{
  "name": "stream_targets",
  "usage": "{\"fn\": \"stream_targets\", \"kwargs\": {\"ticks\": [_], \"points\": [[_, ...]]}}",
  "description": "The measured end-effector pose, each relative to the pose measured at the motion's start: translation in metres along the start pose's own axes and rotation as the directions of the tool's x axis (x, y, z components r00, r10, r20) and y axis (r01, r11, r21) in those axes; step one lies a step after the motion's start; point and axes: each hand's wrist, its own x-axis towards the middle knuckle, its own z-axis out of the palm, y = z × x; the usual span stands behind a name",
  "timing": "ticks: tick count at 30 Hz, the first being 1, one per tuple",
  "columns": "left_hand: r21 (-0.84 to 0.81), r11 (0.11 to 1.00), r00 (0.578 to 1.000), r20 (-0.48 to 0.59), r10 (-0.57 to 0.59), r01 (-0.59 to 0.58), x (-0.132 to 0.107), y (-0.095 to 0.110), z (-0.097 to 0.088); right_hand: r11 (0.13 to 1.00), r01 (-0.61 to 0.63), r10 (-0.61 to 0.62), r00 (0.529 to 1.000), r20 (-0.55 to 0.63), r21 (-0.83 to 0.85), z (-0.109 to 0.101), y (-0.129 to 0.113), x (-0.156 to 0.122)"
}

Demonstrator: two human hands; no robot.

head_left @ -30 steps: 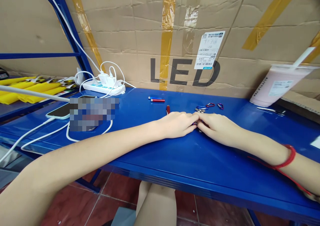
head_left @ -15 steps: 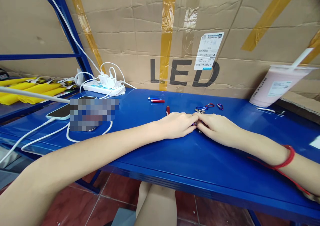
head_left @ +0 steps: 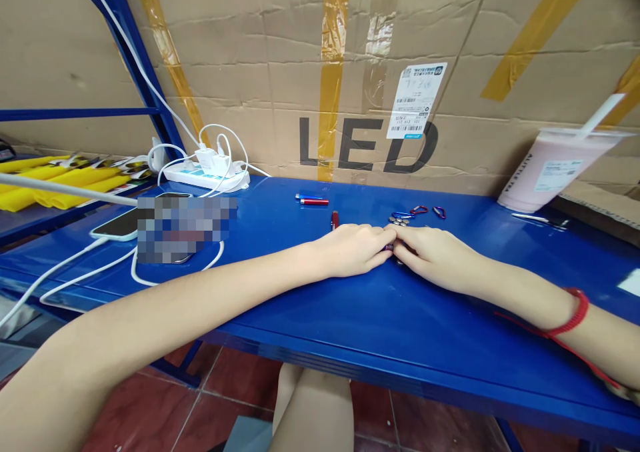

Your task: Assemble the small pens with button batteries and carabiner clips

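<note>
My left hand [head_left: 356, 249] and my right hand [head_left: 436, 255] meet fingertip to fingertip low over the blue table. Between their closed fingers shows the end of a small purple cylinder [head_left: 389, 247]; the rest of it is hidden. Several small silver discs [head_left: 399, 221] lie just beyond the fingertips. A blue carabiner [head_left: 403, 215] rests against them, with a red carabiner [head_left: 419, 210] and another small carabiner [head_left: 439, 213] to the right. Behind my left hand is a short red metal tube [head_left: 335, 219]. Farther back lie a red tube [head_left: 314, 202] and a blue tube [head_left: 309, 197], side by side.
A cup of pink drink with a straw [head_left: 555, 169] stands at the back right. On the left are a phone [head_left: 117, 227], white cables and a power strip [head_left: 205, 172]. A large cardboard box [head_left: 280, 72] walls off the table's back. Yellow packets [head_left: 75, 184] lie far left.
Both hands stay together in nearly the same position around the small purple cylinder. The view has shifted very slightly; nothing else has visibly moved.
</note>
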Motion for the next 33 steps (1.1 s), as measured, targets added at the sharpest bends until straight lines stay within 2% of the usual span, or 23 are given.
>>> {"fn": "stream_targets", "kwargs": {"ticks": [33], "points": [[-0.011, 1.000, 1.000, -0.013, 0.003, -0.004, -0.0010, 0.0003, -0.0003, 1.000, 0.020, -0.020, 1.000, -0.009, 0.024, 0.0020, 0.0023, 0.0004]]}}
